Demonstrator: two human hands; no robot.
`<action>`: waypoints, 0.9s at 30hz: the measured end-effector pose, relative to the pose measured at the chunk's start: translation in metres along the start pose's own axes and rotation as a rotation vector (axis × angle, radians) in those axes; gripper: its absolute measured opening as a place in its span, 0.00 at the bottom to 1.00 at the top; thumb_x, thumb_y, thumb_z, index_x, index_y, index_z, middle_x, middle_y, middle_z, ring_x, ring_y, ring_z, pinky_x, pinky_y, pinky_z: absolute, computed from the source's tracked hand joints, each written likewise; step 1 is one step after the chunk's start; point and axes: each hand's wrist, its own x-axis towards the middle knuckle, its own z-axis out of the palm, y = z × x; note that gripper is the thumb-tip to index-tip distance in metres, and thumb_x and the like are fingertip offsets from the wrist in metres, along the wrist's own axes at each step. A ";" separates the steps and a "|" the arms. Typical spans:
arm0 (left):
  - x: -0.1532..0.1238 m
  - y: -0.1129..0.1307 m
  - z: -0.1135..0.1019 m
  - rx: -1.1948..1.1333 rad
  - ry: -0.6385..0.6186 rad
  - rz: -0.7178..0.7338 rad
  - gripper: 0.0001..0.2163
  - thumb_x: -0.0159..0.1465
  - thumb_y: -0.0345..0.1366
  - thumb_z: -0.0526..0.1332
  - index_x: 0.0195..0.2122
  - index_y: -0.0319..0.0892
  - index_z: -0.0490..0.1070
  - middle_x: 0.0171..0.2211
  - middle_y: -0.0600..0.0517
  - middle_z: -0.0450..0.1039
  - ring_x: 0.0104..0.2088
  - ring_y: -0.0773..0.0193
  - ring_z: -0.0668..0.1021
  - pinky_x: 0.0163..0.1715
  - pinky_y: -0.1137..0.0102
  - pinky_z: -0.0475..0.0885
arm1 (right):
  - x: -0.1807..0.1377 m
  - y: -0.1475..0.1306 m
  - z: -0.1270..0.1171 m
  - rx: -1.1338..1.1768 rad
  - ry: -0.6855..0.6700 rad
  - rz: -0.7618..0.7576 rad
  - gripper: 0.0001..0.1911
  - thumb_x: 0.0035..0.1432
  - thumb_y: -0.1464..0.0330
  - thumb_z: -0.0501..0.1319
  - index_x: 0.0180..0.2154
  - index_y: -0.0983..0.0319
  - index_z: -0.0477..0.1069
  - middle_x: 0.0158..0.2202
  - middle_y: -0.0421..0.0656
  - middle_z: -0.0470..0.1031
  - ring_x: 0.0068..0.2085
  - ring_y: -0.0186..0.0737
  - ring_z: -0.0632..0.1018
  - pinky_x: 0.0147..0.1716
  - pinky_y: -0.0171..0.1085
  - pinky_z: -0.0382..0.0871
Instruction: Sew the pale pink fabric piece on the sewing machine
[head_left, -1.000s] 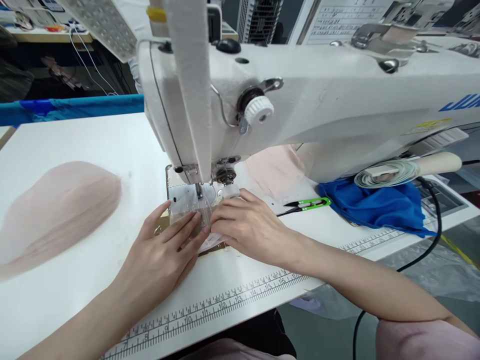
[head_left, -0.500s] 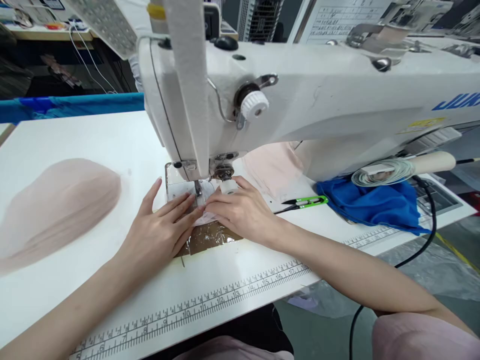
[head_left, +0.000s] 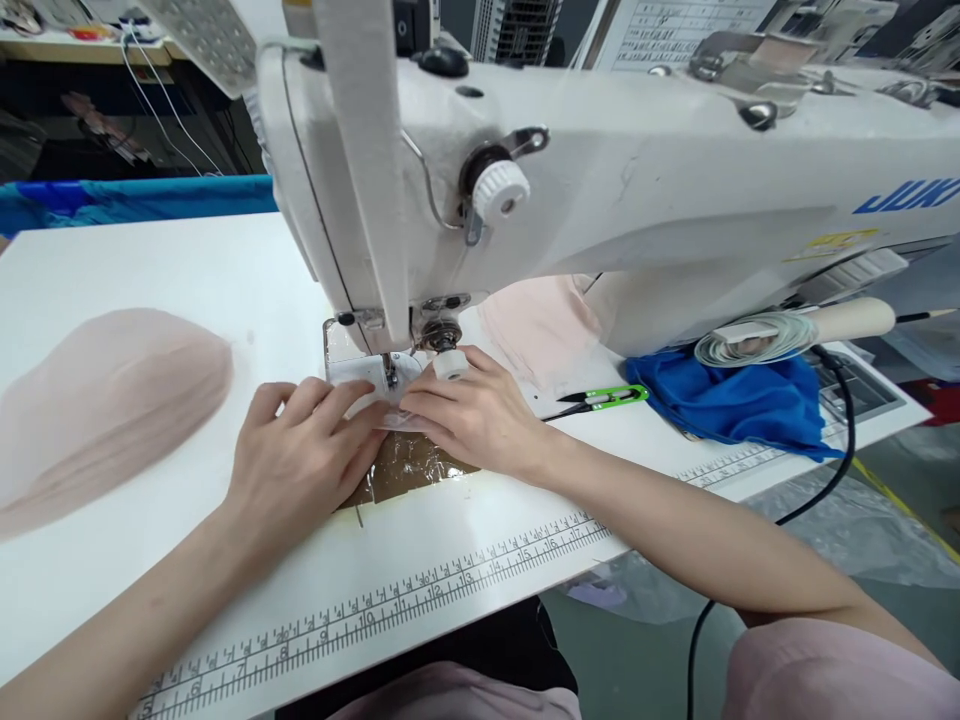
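Needle and presser foot [head_left: 390,372] are largely hidden behind the head of the white industrial sewing machine [head_left: 600,200], whose right end is cut off by the frame edge. Small sheer pale fabric piece [head_left: 394,415] is mostly covered by fingers; its outline cannot be made out.

Work surface is a white table [head_left: 187,270] with a printed ruler strip [head_left: 420,590] along the near edge. A patch of shiny brown tape [head_left: 412,465] lies just in front of the needle plate. A heap of pale pink sheer fabric [head_left: 105,400] lies well apart to the left. Green thread snips [head_left: 607,398] lie beside a crumpled blue cloth [head_left: 742,405] to the right. A black cable [head_left: 825,480] hangs off the table edge.

Left hand [head_left: 300,455] lies flat, fingers together, pressing the fabric piece from the left. Right hand [head_left: 472,420] presses it from the right, fingertips flat and just beside the presser foot. The piece lies beneath both sets of fingertips, at the needle.
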 end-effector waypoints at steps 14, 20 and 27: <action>0.025 -0.009 -0.008 -0.486 -0.274 -0.273 0.16 0.66 0.48 0.55 0.43 0.43 0.75 0.33 0.50 0.71 0.31 0.61 0.74 0.29 0.66 0.70 | 0.005 0.001 -0.001 0.100 0.012 0.238 0.18 0.70 0.61 0.53 0.38 0.62 0.79 0.30 0.42 0.79 0.32 0.35 0.76 0.47 0.37 0.68; 0.025 -0.005 -0.017 -0.412 -0.235 -0.348 0.14 0.68 0.42 0.54 0.39 0.47 0.78 0.39 0.51 0.74 0.23 0.70 0.69 0.23 0.70 0.63 | 0.006 0.001 -0.004 0.114 0.002 0.254 0.19 0.71 0.61 0.52 0.39 0.62 0.79 0.31 0.43 0.80 0.36 0.37 0.77 0.48 0.39 0.69; 0.030 -0.005 -0.026 -0.571 -0.272 -0.406 0.10 0.66 0.40 0.56 0.37 0.45 0.76 0.32 0.54 0.73 0.27 0.68 0.72 0.26 0.72 0.66 | 0.007 0.000 -0.007 0.097 -0.002 0.246 0.18 0.71 0.62 0.52 0.39 0.62 0.79 0.30 0.43 0.79 0.34 0.36 0.76 0.49 0.39 0.68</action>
